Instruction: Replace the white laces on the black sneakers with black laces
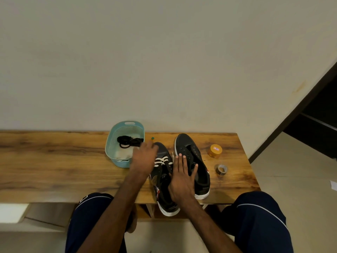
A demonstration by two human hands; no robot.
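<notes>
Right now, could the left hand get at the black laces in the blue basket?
Probably yes. The left hand hovers at the near edge of the open-topped basket, and the black laces lie uncovered inside, with nothing between them.

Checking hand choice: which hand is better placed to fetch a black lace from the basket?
Probably left: the left hand is at the rim of the basket, near the black laces; the right hand lies flat on the unlaced sneaker, farther away.

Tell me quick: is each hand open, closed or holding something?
Left hand: blurred, over the laced sneaker near the basket; cannot tell.
Right hand: open, fingers straight, flat on the unlaced sneaker.
</notes>
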